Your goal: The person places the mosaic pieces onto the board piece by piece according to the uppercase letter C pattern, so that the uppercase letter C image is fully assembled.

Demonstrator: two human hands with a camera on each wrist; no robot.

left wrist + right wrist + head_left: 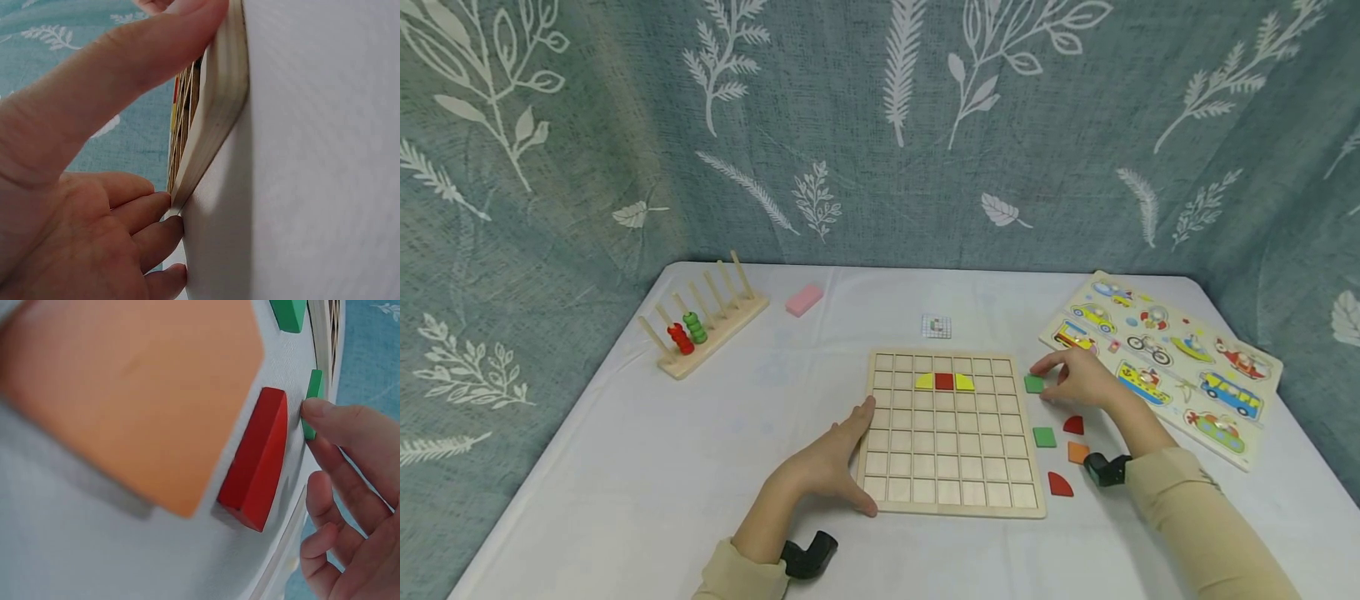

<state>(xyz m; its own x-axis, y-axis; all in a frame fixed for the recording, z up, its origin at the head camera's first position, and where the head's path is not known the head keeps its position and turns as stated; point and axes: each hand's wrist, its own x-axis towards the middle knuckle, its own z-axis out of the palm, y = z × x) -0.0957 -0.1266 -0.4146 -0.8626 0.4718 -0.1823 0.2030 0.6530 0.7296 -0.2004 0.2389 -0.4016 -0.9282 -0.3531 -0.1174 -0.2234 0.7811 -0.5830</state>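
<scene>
Three pieces are set in the grid board (951, 433); the rest is unfilled; the board's near-left edge is braced by the left hand (827, 467), fingers relaxed; a green square (1034, 383) is pinched by the right hand (1078, 379); four pieces (1060, 450) lie just behind it.

orange tile (131, 394) blurred and cropped, small card (936, 327) print unreadable

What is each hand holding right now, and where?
The right hand pinches the green square by its edges. The left hand steadies the grid board at its left edge.
</scene>
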